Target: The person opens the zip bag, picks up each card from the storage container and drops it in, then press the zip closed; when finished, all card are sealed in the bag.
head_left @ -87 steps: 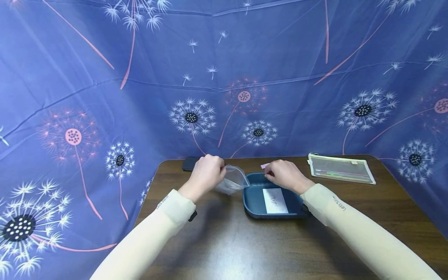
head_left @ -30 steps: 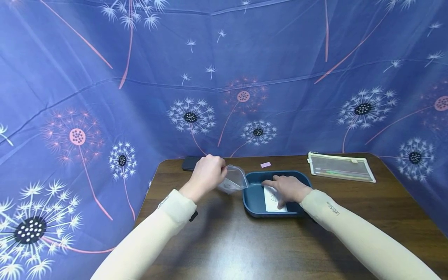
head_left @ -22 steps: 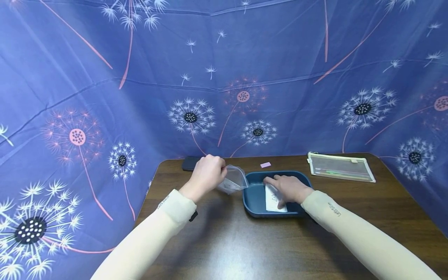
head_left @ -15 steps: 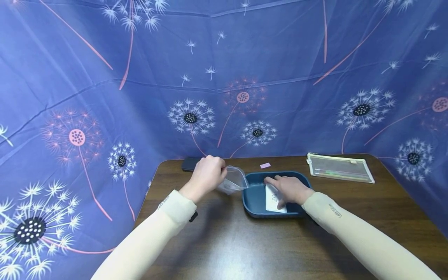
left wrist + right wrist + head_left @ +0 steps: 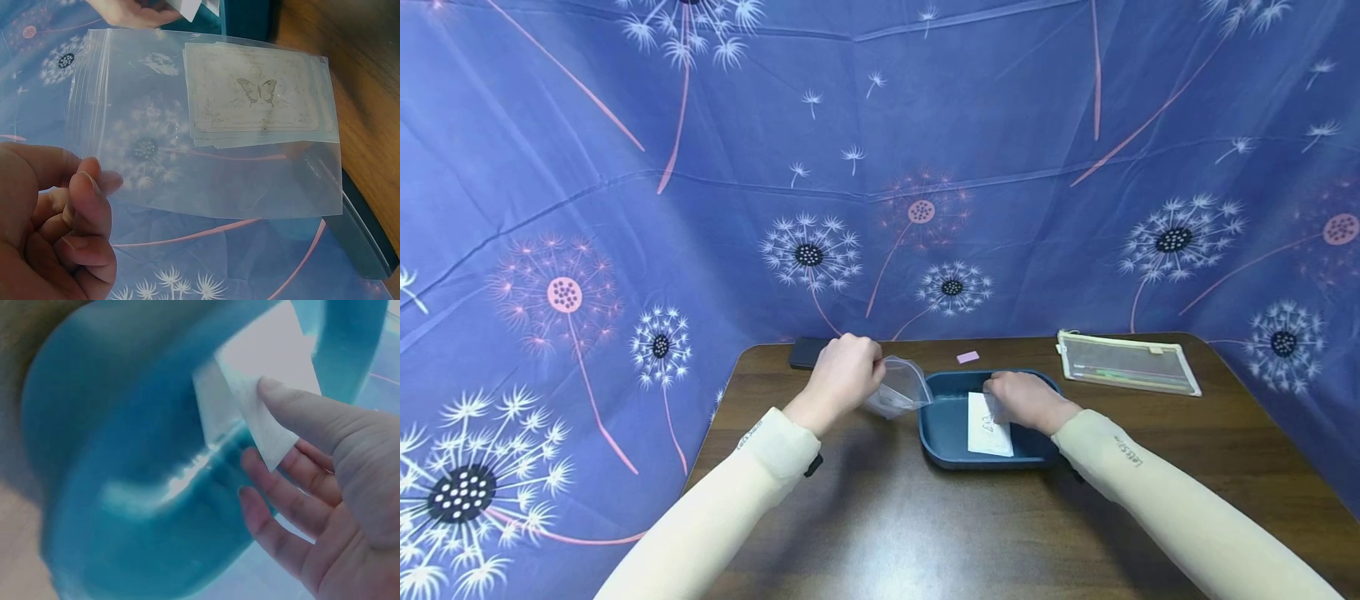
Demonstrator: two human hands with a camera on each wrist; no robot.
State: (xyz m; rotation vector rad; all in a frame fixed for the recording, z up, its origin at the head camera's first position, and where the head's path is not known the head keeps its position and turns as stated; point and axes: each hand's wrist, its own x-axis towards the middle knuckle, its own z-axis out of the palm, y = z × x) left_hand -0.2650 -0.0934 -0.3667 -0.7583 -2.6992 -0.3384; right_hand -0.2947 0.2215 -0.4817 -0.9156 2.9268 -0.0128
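My left hand [image 5: 842,371] pinches the top edge of a clear zip bag [image 5: 901,387] just left of a dark blue tray [image 5: 940,433]. In the left wrist view the fingers [image 5: 75,212] hold the bag [image 5: 206,162], and cards with a butterfly drawing [image 5: 259,94] lie inside it. My right hand [image 5: 1026,400] is inside the tray and pinches the far end of a white card [image 5: 987,427]. In the right wrist view the thumb presses on the card [image 5: 250,419], with the fingers [image 5: 281,506] under it, above the tray's floor [image 5: 125,456].
A small pink slip [image 5: 967,357] lies behind the tray. A mesh zip pouch [image 5: 1127,362] sits at the back right and a dark phone [image 5: 808,352] at the back left. The brown table [image 5: 925,533] is walled by blue dandelion cloth.
My right hand left the pink slip behind the tray, lay flat on the white card, and now has curled to pinch and lift its far end. The left hand and bag stayed put.
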